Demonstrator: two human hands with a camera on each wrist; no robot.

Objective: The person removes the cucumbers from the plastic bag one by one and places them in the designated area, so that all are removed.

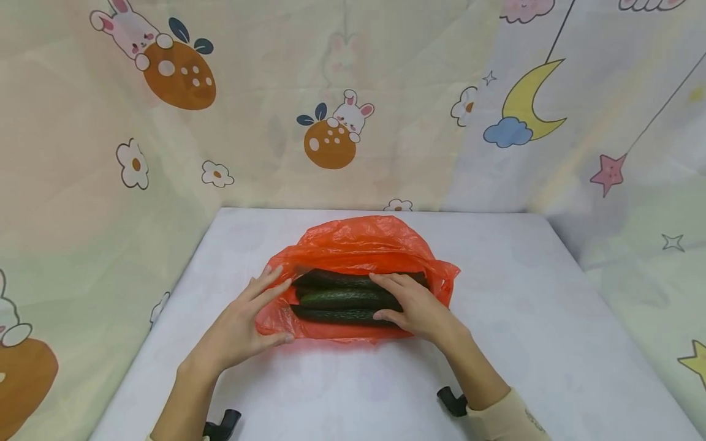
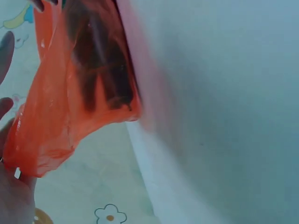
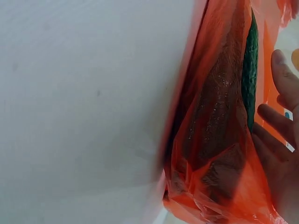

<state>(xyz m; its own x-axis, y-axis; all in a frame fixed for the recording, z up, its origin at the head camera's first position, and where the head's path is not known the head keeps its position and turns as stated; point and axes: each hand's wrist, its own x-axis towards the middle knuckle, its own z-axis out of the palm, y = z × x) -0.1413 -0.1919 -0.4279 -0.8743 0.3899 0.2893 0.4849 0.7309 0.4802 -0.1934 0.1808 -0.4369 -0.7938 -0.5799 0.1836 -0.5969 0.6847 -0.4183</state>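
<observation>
Several dark green cucumbers [image 1: 347, 299] lie side by side in an opened red plastic bag [image 1: 364, 236], seen in the head view. At the bag's left end is my left hand [image 1: 237, 327], its fingers spread and its thumb apart from them; the bag's edge lies against it in the left wrist view. My right hand [image 1: 421, 309] reaches over the cucumbers' right part, fingers extended and holding nothing I can make out. Through the film, the right wrist view shows a cucumber [image 3: 212, 107], with a bare green one [image 3: 250, 70] beside my fingers. The cucumbers' right ends are partly hidden.
The bag lies on a white table [image 1: 342, 392]. Behind and beside it hangs a cloth [image 1: 408, 141] printed with rabbits, flowers and a moon. Black pieces [image 1: 223, 424] show at both wrists, and a beige sleeve [image 1: 507, 419] covers the right forearm.
</observation>
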